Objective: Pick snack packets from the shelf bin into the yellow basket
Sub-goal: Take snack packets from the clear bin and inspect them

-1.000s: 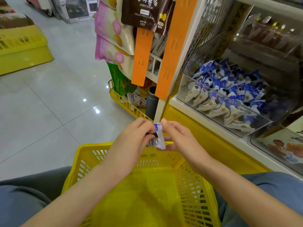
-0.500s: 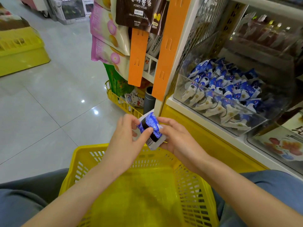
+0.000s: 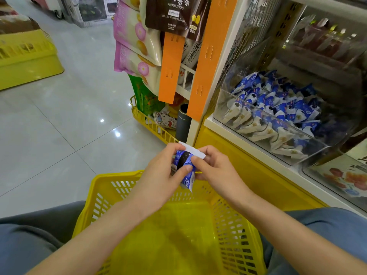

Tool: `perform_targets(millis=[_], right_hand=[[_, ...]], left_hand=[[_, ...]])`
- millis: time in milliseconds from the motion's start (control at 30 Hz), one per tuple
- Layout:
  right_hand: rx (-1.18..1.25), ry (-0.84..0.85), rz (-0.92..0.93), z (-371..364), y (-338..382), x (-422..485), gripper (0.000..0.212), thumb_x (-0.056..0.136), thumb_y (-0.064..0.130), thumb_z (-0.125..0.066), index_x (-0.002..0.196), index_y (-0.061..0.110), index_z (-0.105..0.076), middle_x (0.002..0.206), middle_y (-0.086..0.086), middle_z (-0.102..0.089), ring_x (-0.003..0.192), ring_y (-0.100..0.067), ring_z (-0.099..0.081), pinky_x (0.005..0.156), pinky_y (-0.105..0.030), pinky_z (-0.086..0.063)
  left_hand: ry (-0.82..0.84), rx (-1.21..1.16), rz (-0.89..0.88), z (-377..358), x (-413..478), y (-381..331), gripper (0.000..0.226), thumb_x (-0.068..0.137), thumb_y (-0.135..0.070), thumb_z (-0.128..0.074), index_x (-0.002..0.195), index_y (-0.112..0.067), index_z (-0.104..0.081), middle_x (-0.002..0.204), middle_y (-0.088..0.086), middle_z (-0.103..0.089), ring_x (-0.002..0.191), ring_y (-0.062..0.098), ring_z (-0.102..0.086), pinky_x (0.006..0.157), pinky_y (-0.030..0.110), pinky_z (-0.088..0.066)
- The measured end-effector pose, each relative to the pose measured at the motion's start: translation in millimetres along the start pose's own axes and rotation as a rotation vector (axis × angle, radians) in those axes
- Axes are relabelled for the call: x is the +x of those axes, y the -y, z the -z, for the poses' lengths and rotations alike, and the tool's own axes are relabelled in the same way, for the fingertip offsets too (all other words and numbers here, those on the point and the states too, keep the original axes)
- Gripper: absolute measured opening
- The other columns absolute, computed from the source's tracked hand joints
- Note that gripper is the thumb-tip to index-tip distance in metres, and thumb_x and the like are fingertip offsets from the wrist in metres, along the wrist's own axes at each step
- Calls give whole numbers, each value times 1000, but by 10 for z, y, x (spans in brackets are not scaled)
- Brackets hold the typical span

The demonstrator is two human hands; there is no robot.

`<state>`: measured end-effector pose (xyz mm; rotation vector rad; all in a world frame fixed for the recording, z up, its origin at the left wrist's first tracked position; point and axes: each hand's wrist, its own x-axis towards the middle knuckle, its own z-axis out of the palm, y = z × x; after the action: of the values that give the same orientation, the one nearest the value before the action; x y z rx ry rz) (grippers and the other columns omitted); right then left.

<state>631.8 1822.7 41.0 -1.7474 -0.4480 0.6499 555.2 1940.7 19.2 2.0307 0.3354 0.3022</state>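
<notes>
Glossy grey tiled floor [image 3: 59,126] shows small bright glints of light; a white shelf [image 3: 231,52] with orange strips [image 3: 214,36] stands at right; hanging bags [image 3: 131,32] beside it; a yellow crate [image 3: 25,62] far left.

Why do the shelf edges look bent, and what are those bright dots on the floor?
Head view: the wide-angle lens slants the orange strips; the dots are probably lamp glare on the glossy floor; the clear bin front shows hazy reflections; the snack packet looks sharp.

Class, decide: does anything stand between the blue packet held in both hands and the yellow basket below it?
Nothing visible does. The left hand and right hand pinch the blue packet above the yellow basket's far rim; its open top is unobstructed.
</notes>
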Motion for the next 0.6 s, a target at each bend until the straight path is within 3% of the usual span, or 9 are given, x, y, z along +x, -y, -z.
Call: perform_targets(millis=[100,200,267,367,467,600], right_hand=[[-65,-52,52,-3,-20,2,11,92,7,-51,85,16,-52,95,-18,-68,89,-34,-66,81,-53,-52],[-55,-72,84,-16,-41,-9,12,92,8,-52,85,18,-52,93,-14,-68,83,-25,-68,75,-44,-57],[-19,-53,83,-32,-53,-15,11,91,10,-55,88,20,-53,95,-8,-68,78,-16,-68,68,-34,-59],[-34,11,50,-58,-91,-23,19,85,16,-64,97,23,-51,104,1,-65,86,-16,-69,73,-40,-58],[-13,34,18,-60,-94,-17,30,81,13,-68,103,22,-49,111,-4,-62,87,-19,-69,76,-41,-58],[-49,19,44,-56,-81,-1,33,81,9,-68,102,26,-48,113,-2,-63,89,-16,-69,81,-41,-56]], left_hand=[[58,29,-30,3,6,-3,29,93,-19,-52,118,-31,-44,108,-9,-60,95,8,-60,83,32,-51],[54,181,-89,-6,5,-17,29,97,-20,-42,126,-24,-42,103,-6,-59,88,13,-57,74,20,-43],[34,253,-74,8,13,-20,29,99,-21,-36,127,-23,-41,101,-1,-63,86,20,-59,76,28,-45],[36,333,-27,41,7,-18,29,99,-24,-33,128,-22,-39,106,9,-66,92,29,-62,79,46,-47],[37,365,-50,42,-17,-30,28,99,-28,-32,126,-21,-39,107,8,-66,92,28,-62,78,46,-47],[-18,391,-45,38,-4,-9,25,99,-24,-33,122,-19,-43,92,9,-65,82,27,-60,72,45,-48]])
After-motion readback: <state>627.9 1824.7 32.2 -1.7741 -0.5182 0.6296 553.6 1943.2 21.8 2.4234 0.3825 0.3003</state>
